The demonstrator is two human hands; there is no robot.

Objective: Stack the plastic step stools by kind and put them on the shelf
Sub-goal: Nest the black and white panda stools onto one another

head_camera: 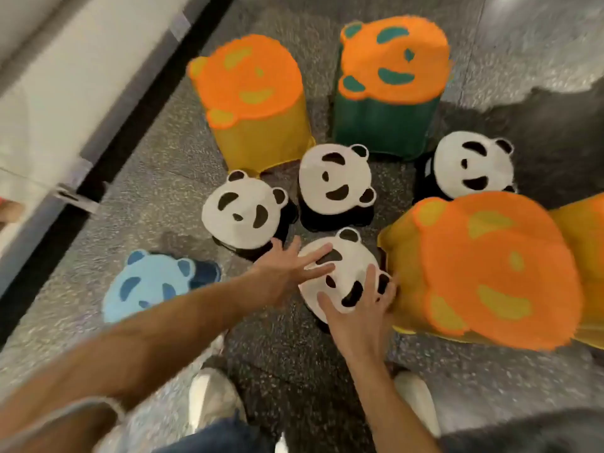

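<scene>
Several panda-face step stools stand on the speckled floor. The nearest black-and-white stool (351, 273) sits between my hands. My left hand (287, 273) reaches over its left edge with fingers spread across the top. My right hand (359, 308) lies on its near right side, fingers apart over the seat. Neither hand has closed around it. More black-and-white stools stand at left (243, 212), centre (335, 181) and right (474, 165). Tall orange-topped stools stand behind: a yellow one (251, 89) and a green one (392, 60). A big orange-and-yellow stool (496, 269) is at right. A blue stool (147, 286) is at left.
A white wall or shelf unit with a dark base strip (137, 106) runs along the left. My white shoes (215, 397) stand on the floor below the stools. Dark shadow covers the floor at the far right.
</scene>
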